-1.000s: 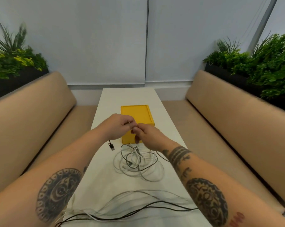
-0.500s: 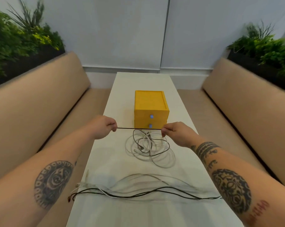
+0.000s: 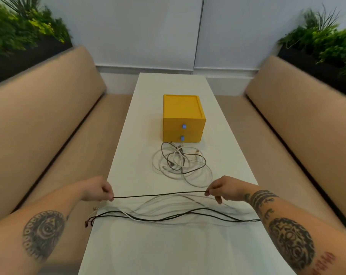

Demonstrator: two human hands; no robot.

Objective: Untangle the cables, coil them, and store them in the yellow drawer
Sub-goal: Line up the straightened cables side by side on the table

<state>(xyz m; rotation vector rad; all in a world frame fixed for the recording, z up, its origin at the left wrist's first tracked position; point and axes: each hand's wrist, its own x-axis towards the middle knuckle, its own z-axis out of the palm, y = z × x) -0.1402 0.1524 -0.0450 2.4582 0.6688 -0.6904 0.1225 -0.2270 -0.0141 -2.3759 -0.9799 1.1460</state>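
Currently: left hand (image 3: pixel 97 189) and right hand (image 3: pixel 221 188) pinch one black cable (image 3: pixel 160 195) taut between them, over the table's (image 3: pixel 168 253) near half. Lower it evenly beside the straightened cables (image 3: pixel 144 220). The tangle (image 3: pixel 181 163) lies mid-table, just before the closed yellow drawer (image 3: pixel 183 118).

We look down a long white table (image 3: pixel 148 251) that runs away from us to a pale wall (image 3: pixel 138 26). The wall is two flat panels meeting at a thin vertical seam (image 3: pixel 199 30), with a white ledge (image 3: pixel 144 68) along its foot. On either side of the table, a left bench (image 3: pixel 39 108) and a right bench (image 3: pixel 299 108), both tan and upholstered, run alongside it. Behind the backrests we see a left planter (image 3: pixel 29 60) and a right planter (image 3: pixel 307 64), both dark, holding leafy green plants (image 3: pixel 19 26).
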